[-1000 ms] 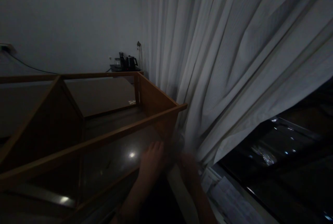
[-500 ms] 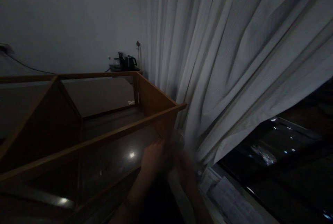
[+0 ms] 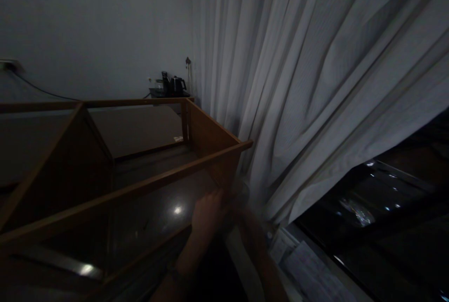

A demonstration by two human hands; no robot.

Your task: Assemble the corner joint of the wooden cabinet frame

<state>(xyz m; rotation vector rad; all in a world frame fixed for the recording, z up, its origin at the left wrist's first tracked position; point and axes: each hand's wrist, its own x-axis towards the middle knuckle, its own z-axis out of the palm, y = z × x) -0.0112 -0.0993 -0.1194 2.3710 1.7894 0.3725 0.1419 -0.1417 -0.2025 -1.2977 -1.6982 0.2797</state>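
Note:
In the dim head view, my left hand (image 3: 207, 211) is by the near right corner of a wooden shelf frame (image 3: 164, 171). Its fingers are curled closed, and what they grip is hidden. My right hand (image 3: 249, 229), smeared by motion, lies just right of it, so its fingers cannot be read. Between and above the two hands is a pale, see-through blur (image 3: 240, 192) whose kind I cannot make out. The frame's end panel (image 3: 224, 171) stands right behind my left hand.
Long pale curtains (image 3: 273, 82) hang close on the right. A black kettle (image 3: 178, 84) stands on a tray at the back. Papers (image 3: 312, 269) lie on the sill at lower right, beside a dark window (image 3: 386, 227). A cable (image 3: 45, 91) runs along the wall.
My right hand has shifted slightly up and left, closer to the left hand. My left hand has stayed nearly in place. The view has tilted a little.

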